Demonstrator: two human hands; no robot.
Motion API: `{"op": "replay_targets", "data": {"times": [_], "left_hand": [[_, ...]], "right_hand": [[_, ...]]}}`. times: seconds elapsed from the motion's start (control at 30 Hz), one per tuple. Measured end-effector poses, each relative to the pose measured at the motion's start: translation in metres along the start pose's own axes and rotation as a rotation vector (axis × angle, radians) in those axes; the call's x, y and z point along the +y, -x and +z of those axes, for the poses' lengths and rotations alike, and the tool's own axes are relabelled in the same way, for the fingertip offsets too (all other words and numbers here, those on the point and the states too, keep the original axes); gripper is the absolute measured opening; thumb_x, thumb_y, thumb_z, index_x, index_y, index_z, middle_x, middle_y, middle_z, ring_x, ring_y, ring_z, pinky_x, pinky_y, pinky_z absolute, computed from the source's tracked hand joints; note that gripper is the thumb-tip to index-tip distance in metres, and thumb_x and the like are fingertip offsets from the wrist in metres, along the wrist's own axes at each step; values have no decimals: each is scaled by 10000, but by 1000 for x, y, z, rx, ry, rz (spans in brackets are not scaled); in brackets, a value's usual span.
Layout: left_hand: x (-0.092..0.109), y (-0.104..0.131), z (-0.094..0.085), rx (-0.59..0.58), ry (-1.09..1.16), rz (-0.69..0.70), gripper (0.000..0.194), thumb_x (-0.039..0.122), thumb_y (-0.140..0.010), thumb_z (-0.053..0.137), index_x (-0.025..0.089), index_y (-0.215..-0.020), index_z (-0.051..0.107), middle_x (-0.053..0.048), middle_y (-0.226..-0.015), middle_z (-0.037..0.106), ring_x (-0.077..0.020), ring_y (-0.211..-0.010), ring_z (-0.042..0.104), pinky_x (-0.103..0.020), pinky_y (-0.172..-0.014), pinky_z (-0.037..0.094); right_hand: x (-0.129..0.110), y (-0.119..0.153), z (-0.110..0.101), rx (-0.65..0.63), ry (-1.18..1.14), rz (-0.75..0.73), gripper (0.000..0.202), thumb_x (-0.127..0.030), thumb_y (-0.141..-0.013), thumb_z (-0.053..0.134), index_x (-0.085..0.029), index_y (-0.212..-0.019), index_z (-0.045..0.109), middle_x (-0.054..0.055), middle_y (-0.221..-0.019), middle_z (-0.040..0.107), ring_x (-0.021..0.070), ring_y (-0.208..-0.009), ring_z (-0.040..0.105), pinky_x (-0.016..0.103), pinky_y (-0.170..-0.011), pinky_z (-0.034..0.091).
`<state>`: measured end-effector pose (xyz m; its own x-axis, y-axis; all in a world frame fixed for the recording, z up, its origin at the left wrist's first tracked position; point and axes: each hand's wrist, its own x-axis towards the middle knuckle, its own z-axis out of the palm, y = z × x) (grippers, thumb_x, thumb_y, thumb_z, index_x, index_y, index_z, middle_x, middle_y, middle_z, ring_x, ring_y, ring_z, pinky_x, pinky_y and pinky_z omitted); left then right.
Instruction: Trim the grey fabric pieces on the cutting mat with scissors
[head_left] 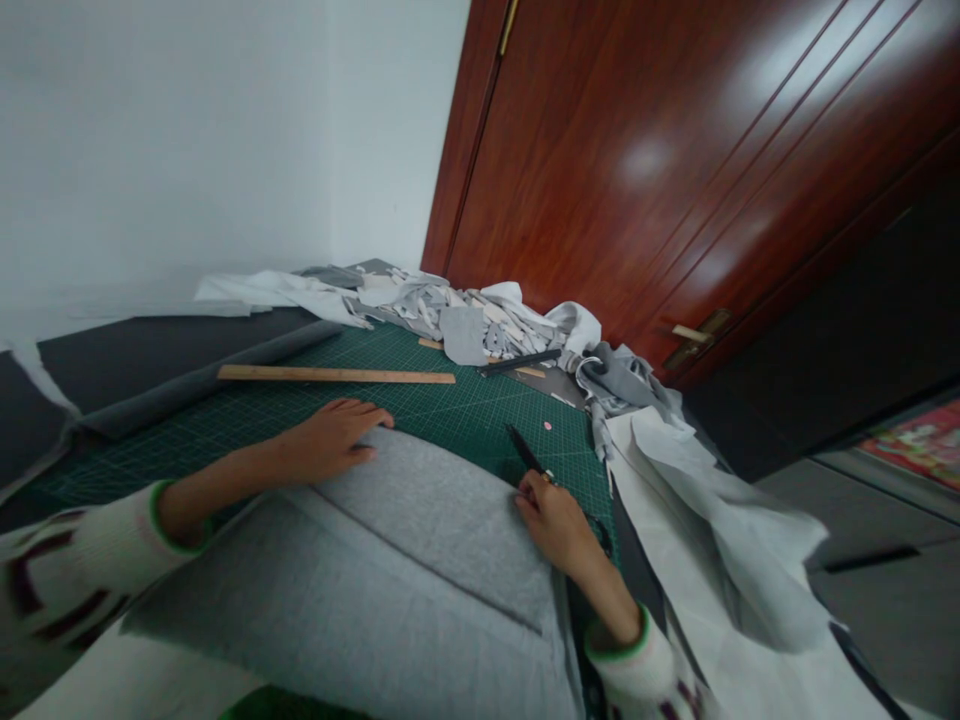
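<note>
A grey felt-like fabric piece (442, 500) with a long slit or seam across it lies before me, its far edge curved. My left hand (330, 440) grips that far edge at the left, thumb on top and fingers beyond. At the right end of the edge, my right hand (553, 520) pinches the fabric between bent fingers. Dark scissors (525, 448) lie partly beneath my right hand, blades pointing away and a handle loop showing past the wrist. Under everything is a green gridded cutting mat (405, 400).
A wooden ruler (337, 375) lies on the mat. Behind it are heaped fabric scraps (480, 315) and a black strip-like tool (519, 362). White sheets (697, 540) cover the right side. A wall and a reddish wooden door (600, 150) bound the back.
</note>
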<state>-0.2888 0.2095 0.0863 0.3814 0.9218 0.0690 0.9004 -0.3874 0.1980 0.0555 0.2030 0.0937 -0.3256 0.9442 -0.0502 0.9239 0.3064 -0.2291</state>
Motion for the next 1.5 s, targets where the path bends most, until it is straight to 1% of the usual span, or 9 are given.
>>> {"op": "replay_targets", "data": {"times": [0.13, 0.3, 0.5, 0.7, 0.8, 0.9, 1.07, 1.27, 1.5], "left_hand": [[1, -15, -4, 126, -14, -16, 130, 197, -849, 558, 161, -939, 645, -90, -967, 666, -278, -1000, 626, -400, -960, 442], [2, -38, 0, 227, -23, -40, 181, 231, -884, 511, 144, -1016, 598, -151, -1150, 618, -317, -1180, 536, -454, -1059, 363], [-14, -56, 5, 86, 52, -19, 275, 378, -789, 655, 176, -968, 605, -107, -1076, 658, -273, -1073, 604, -348, -951, 453], [-20, -68, -2, -16, 92, -48, 294, 405, -735, 670, 167, -897, 612, -81, -968, 666, -256, -944, 625, -302, -833, 461], [-17, -67, -5, -40, 103, -61, 309, 382, -750, 651, 136, -934, 614, -92, -987, 659, -252, -951, 618, -299, -841, 449], [-14, -64, -6, -43, 114, -66, 311, 362, -776, 632, 118, -967, 607, -100, -1025, 651, -255, -977, 602, -310, -869, 434], [-13, -61, -6, -36, 135, -57, 296, 347, -798, 610, 117, -984, 596, -95, -1047, 644, -260, -993, 588, -317, -881, 429], [-18, -65, -1, -25, 140, -63, 338, 401, -757, 633, 139, -970, 607, -105, -1055, 649, -274, -1010, 603, -333, -893, 438], [-21, -65, 3, -11, 134, -71, 348, 420, -728, 639, 177, -975, 614, -92, -1069, 654, -271, -1030, 606, -340, -912, 440]], "right_hand": [[7, -12, -2, 178, -44, 28, 128, -170, -971, 457, -162, -1009, 580, 76, -862, 711, 230, -819, 689, 285, -712, 432], [13, -26, -6, 297, -91, 42, 325, -131, -955, 461, -66, -1272, 492, 165, -1086, 692, 260, -960, 679, 348, -831, 499], [-12, 3, -7, 45, -104, -364, 412, -166, -926, 545, -86, -1330, 533, 170, -1327, 578, 264, -1291, 491, 433, -1128, 387], [-55, 33, -1, -251, -145, -591, 601, -268, -1002, 437, -51, -1533, 260, 208, -1576, 314, 294, -1475, 250, 468, -1224, 233], [-61, 45, -5, -260, -216, -626, 548, -215, -996, 422, -108, -1522, 309, 159, -1518, 411, 254, -1425, 346, 423, -1209, 288], [-61, 55, -8, -269, -325, -605, 535, -187, -967, 473, -191, -1491, 367, 103, -1376, 531, 204, -1315, 474, 376, -1146, 401], [-57, 60, 9, -30, -261, -362, 553, -179, -920, 526, -175, -1459, 399, 155, -1422, 463, 300, -1383, 372, 569, -1148, 341], [-57, 64, 22, -160, -304, -245, 564, -210, -933, 518, -141, -1471, 364, 169, -1363, 532, 311, -1344, 436, 561, -1121, 374], [-70, 62, 15, -51, -202, -236, 149, -64, -850, 544, -159, -933, 623, 130, -1149, 573, 291, -1118, 540, 497, -994, 466]]}}
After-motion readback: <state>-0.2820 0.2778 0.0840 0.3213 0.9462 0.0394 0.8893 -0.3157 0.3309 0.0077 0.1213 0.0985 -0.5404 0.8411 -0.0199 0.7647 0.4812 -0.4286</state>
